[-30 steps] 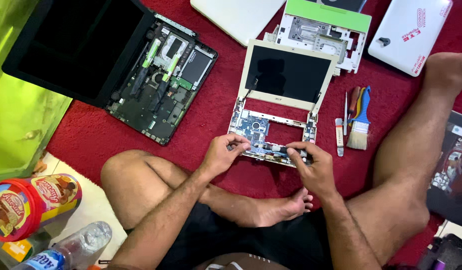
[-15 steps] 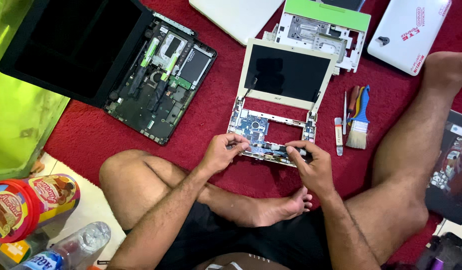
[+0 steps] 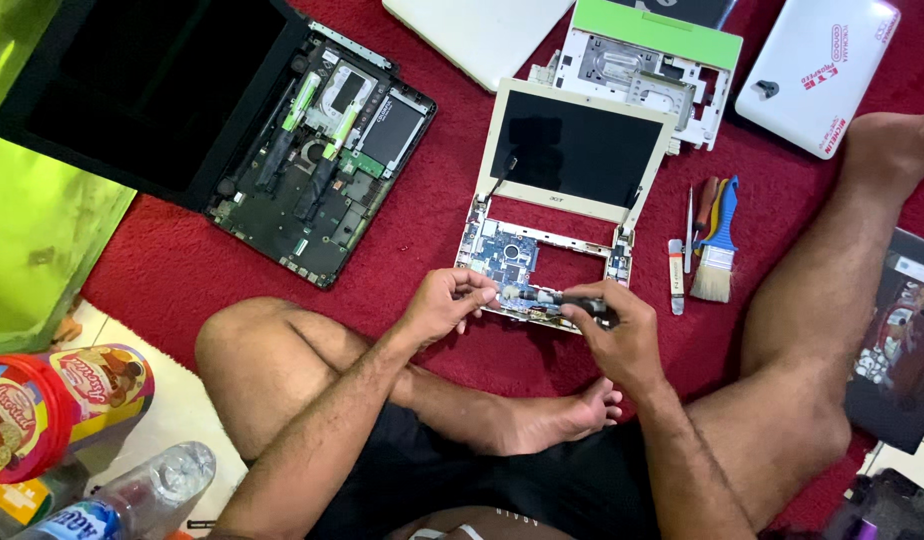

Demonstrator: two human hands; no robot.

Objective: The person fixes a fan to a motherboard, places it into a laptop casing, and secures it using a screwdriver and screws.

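Both hands at the near edge of an opened small laptop point(image 3: 567, 215)

The left hand point(image 3: 447, 305) pinches its near edge; the right hand point(image 3: 622, 330) is closed around a dark tool point(image 3: 582, 303). It lies on the red carpet point(image 3: 182, 280), a brush point(image 3: 717, 250) just right.

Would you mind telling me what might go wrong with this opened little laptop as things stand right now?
1. The right hand grips a dark tool over the small laptop's bare circuit board; a slip might scratch or short it.
2. The left hand pinches at the front edge of the board, where small parts could bend.
3. The white laptop lies on a deep red carpet; a loose screw would probably vanish into it.
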